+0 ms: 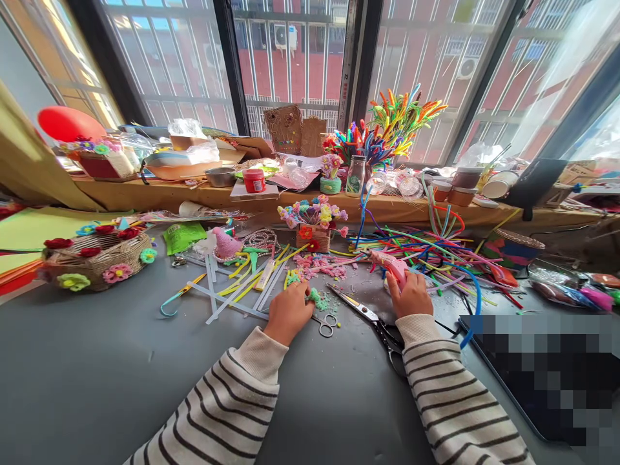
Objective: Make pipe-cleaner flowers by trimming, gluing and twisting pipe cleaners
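Note:
My left hand (289, 310) rests on the grey table (97, 361), fingers curled round a small green fuzzy piece (316, 298). My right hand (411, 294) grips a pink glue gun (391, 263) whose nozzle points left toward a pink fluffy scrap pile (320, 263). Large black-handled scissors (368, 316) lie open between my hands. Small silver scissors (325, 323) lie just right of my left hand. Both my sleeves are striped.
A woven basket with felt flowers (94, 258) stands at left. Loose pipe cleaners (436, 248) spread at right, more in a jar (387, 129) on the wooden sill. A small flower pot (312, 226) sits behind the scraps. A dark tablet (547, 374) lies at right.

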`<state>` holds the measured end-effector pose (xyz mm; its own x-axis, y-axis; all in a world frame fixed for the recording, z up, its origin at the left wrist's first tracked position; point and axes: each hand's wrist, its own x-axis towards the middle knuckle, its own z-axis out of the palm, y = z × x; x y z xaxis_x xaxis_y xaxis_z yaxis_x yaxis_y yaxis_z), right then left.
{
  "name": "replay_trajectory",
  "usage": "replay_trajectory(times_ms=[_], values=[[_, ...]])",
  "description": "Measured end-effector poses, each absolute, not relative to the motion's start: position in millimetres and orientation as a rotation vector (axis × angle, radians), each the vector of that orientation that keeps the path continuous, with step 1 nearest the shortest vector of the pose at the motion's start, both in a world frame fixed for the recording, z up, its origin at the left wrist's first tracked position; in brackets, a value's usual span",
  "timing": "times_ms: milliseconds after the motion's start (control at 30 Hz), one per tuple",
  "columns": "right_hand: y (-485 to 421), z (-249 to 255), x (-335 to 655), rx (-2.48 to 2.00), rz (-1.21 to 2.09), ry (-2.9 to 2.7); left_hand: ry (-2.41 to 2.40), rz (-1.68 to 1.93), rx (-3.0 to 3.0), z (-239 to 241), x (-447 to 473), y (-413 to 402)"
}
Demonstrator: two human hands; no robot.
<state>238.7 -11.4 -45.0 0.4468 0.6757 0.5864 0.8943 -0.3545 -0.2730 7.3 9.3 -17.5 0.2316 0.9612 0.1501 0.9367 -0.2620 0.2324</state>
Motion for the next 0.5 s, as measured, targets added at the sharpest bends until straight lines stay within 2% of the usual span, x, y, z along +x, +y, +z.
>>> replay_trajectory(times_ms=[500], values=[[-11.6,-44.7,239.1,-2.161,-0.477,-1.282,1.889,0.447,2.321,-13.0,4.9,10.6]])
